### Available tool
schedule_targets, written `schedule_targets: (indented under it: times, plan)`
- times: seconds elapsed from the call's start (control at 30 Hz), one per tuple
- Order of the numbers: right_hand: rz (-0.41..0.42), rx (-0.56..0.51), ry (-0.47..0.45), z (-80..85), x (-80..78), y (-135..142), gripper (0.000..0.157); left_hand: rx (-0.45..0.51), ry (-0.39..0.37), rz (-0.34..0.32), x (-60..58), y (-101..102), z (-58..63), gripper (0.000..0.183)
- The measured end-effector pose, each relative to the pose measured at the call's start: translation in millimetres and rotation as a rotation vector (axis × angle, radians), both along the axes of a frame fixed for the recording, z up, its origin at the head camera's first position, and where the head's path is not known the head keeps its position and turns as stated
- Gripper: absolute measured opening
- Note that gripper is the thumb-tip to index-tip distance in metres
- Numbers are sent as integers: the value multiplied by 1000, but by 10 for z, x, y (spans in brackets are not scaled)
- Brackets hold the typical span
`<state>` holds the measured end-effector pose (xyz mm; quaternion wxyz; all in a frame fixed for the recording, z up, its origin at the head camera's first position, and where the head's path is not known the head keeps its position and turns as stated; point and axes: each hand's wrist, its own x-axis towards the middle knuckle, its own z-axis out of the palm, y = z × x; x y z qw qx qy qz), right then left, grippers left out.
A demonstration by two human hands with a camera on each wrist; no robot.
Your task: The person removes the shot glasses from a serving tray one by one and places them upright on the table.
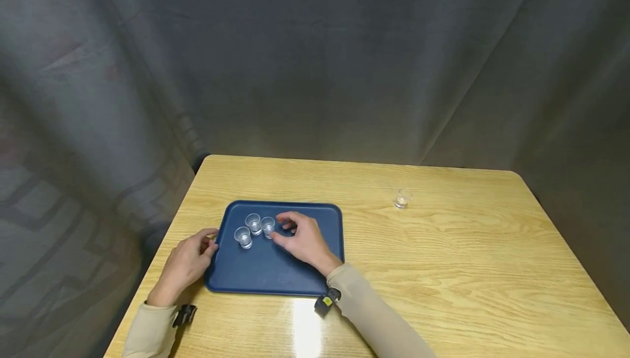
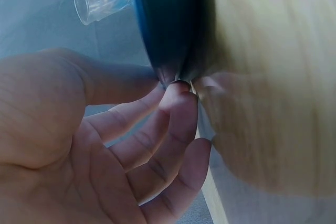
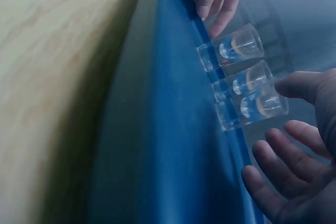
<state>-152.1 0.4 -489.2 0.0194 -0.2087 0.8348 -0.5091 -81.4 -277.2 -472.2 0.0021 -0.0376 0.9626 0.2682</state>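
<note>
Three small clear shot glasses stand upright in a close group on the blue tray (image 1: 275,276): a left one (image 1: 243,238), a back one (image 1: 253,223) and a right one (image 1: 268,227). My left hand (image 1: 189,259) holds the tray's left rim between thumb and fingertips, as the left wrist view shows up close. Over the tray, my right hand (image 1: 305,240) has its thumb and fingers spread apart beside the right glass. In the right wrist view, the right thumb (image 3: 299,85) is close to the glasses' rims; whether it touches one I cannot tell.
A fourth shot glass (image 1: 402,198) stands on the wooden table (image 1: 467,259), well to the right of the tray. Grey curtains (image 1: 315,63) hang behind the table and along both sides. The table's left edge runs close beside my left hand.
</note>
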Motion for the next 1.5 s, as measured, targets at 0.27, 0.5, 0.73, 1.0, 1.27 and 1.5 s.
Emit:
schedule_targets:
  times: [0.27, 0.5, 0.73, 1.0, 1.27, 1.5]
  plan:
    - [-32, -18, -13, -64, -34, -56, 37, 1, -4, -1, -19, 10, -3, 36]
    - [-15, -26, -22, -53, -38, -91, 37, 4, -21, 0, -16, 13, 0, 37]
    - [-13, -35, -28, -46, -36, -106, 37, 10, -21, 0, -20, 17, 6, 37]
    - [-19, -40, -19, -33, -44, -122, 37, 8, -16, 0, -21, 14, 7, 37]
    - [-25, -53, -27, -25, -37, -137, 35, 8, -7, -5, -12, 0, -5, 36]
    - [-27, -59, -25, -45, -27, -129, 36, 13, -9, -7, -7, -5, -6, 36]
